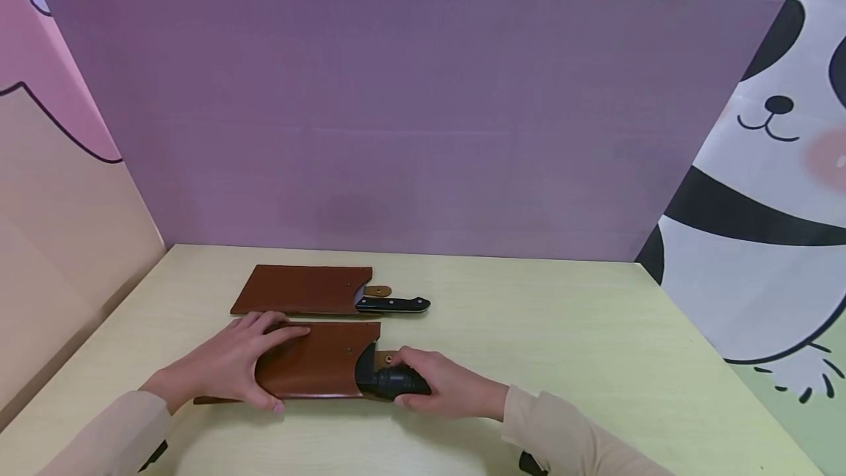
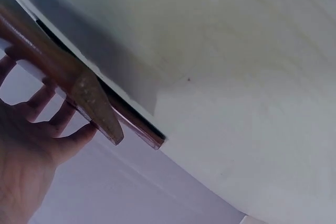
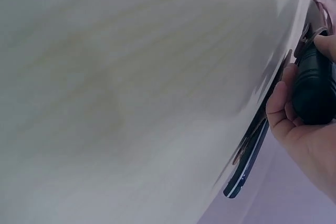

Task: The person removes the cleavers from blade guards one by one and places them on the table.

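A brown leather knife sheath (image 1: 324, 366) lies flat near the table's front, its mouth toward the right. My left hand (image 1: 231, 362) grips it across the closed end, thumb along the near edge and fingers over the top; the left wrist view shows the fingers at the sheath (image 2: 47, 59). From the mouth sticks a knife with a thick black ridged handle (image 1: 399, 382). Around that handle my right hand (image 1: 459, 386) is curled, seen also in the right wrist view on the handle (image 3: 313, 90). Most of the blade is hidden inside the sheath.
Just behind lies a second brown sheath (image 1: 300, 290) holding another knife, whose riveted black handle (image 1: 396, 305) points right. Both sheaths have a small tan snap strap. The pale wooden table (image 1: 562, 329) meets a purple backdrop (image 1: 423, 109) and printed side panels.
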`<state>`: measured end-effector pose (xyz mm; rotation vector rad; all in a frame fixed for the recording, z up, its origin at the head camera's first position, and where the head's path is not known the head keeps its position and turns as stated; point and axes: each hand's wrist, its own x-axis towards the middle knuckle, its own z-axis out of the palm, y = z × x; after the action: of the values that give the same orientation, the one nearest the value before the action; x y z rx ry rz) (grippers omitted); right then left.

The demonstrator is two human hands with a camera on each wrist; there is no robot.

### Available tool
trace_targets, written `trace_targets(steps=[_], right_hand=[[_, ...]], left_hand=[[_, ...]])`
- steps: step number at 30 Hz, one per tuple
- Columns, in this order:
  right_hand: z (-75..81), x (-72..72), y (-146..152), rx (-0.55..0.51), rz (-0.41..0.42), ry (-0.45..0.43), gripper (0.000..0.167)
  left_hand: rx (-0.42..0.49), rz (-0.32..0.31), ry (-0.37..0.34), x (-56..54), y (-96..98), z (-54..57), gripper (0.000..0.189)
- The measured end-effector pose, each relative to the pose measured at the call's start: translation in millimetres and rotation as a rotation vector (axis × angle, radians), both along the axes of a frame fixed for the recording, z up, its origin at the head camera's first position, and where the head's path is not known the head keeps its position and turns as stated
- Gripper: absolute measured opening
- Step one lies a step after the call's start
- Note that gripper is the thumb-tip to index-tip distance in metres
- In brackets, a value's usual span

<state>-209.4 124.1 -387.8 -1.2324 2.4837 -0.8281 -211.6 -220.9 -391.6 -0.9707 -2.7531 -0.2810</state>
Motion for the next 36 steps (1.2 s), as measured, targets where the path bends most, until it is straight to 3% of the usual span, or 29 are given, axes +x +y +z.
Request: trace_targets(steps=[8, 15, 36], right_hand=[[1.8, 2.4, 1.6, -0.04, -0.004, -0.014, 0.034], [3.3, 4.3, 3.4, -0.04, -0.013, 0.018, 0.034], [3.3, 7.1, 6.6, -0.046, 0.001, 0.104, 0.034]], left_hand=[[0.011, -0.002, 0.015, 1.6, 1.4, 2.9, 0.094], [0.018, 0.011, -0.008, 1.2, 3.5, 4.0, 0.096], [0.012, 0.014, 0.014, 3.0, 6.1, 6.9, 0.094]])
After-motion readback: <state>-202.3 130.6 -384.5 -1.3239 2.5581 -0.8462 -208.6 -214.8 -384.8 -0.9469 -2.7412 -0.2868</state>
